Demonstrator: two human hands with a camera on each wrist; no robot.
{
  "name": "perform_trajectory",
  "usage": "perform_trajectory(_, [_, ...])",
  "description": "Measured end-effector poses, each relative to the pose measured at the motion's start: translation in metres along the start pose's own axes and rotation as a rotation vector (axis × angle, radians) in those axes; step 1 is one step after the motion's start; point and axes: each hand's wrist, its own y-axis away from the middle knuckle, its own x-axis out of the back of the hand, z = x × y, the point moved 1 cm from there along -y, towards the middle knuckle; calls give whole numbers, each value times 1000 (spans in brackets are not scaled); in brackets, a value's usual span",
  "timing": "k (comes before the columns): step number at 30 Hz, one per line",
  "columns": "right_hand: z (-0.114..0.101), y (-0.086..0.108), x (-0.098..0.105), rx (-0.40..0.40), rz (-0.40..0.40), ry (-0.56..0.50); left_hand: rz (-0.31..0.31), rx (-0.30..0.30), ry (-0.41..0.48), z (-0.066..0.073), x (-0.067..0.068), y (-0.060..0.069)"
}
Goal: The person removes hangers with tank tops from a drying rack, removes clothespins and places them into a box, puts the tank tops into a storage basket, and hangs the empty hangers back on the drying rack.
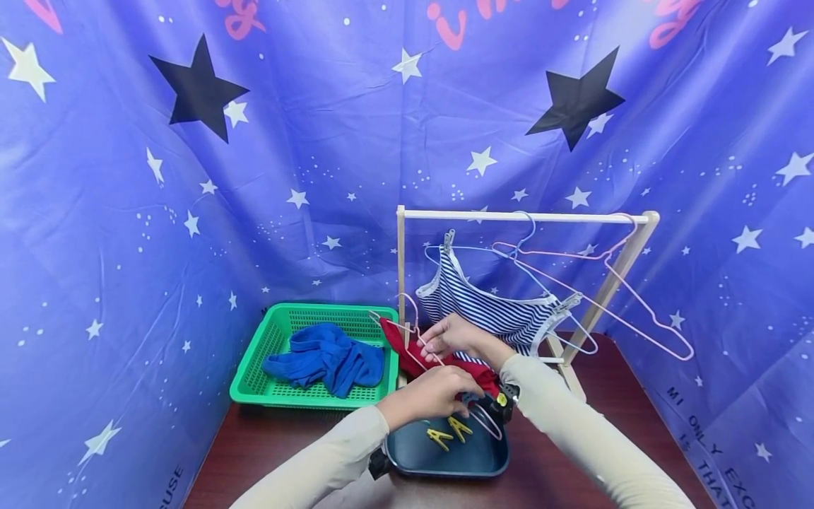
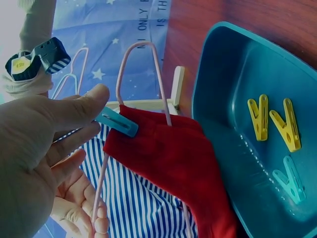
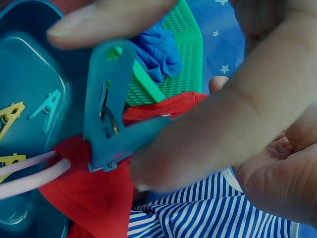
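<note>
My left hand (image 1: 432, 396) pinches a light blue clip (image 2: 119, 122), whose jaws are on one end of a red garment (image 2: 173, 153) and the pink hanger (image 2: 143, 44) under it. In the right wrist view its fingers (image 3: 223, 119) lie across the clip (image 3: 106, 109) very close to the camera. My right hand (image 1: 458, 336) grips the hanger's bar farther along, with its fingers (image 2: 79, 208) curled round it. Another clip (image 1: 375, 318) shows at the garment's far end.
A blue tray (image 1: 448, 466) holds two yellow clips (image 2: 260, 116) and a light blue one (image 2: 290, 183). Left stands a green basket (image 1: 244, 382) with blue cloth (image 1: 331, 357). Behind, a wooden rack (image 1: 458, 214) bears a striped garment (image 1: 496, 304) and an unused pink hanger (image 1: 655, 322).
</note>
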Motion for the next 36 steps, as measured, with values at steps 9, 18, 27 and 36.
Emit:
perform_trajectory(9, [-2, 1, -3, -4, 11, -29, 53, 45, 59, -2, 4, 2])
perform_trajectory(18, [-5, 5, -7, 21, 7, -58, 81, 112, 154, -8, 3, -1])
perform_trajectory(27, [-2, 4, -5, 37, 12, -61, 119, 141, 204, -13, 3, -1])
perform_trajectory(36, [-2, 1, -5, 42, 41, -17, 129, 209, 336, -16, 4, -3])
